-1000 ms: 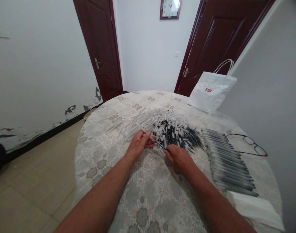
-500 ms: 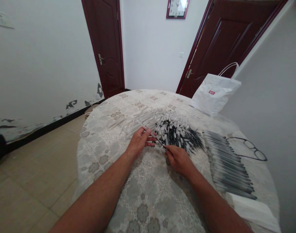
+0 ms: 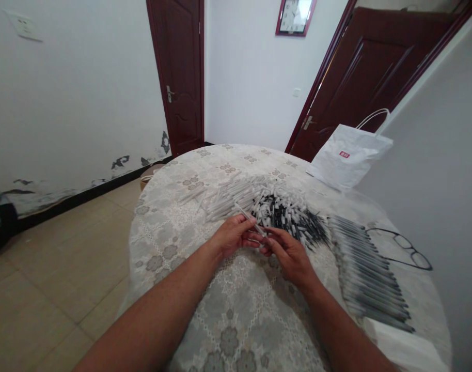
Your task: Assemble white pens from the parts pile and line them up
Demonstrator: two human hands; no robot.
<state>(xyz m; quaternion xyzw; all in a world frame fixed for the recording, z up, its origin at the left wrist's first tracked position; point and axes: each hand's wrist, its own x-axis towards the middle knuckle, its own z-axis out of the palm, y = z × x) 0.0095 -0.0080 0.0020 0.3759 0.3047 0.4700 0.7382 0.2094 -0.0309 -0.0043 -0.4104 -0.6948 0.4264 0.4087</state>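
My left hand (image 3: 238,235) pinches a slim clear pen barrel (image 3: 242,211), which slants up and away over the table. At the barrel's near end my right hand (image 3: 284,250) closes its fingertips, close beside the left fingers. What exactly sits between the right fingertips is hidden. Just beyond the hands lies a heap of black pen refills (image 3: 284,217) with whitish ends. Loose clear pen barrels (image 3: 230,199) are piled to the left of the refills. On the right, several dark-filled pens (image 3: 371,274) lie side by side in a row.
Black-framed glasses (image 3: 408,248) lie right of the pen row. A white paper bag (image 3: 348,155) stands at the table's back right. Near the right front edge is a white packet (image 3: 404,343). A patterned lace cloth (image 3: 228,310) covers the round table.
My right hand has moved left, up against my left hand. The black refill seen between the hands earlier no longer shows there. The view has shifted slightly.
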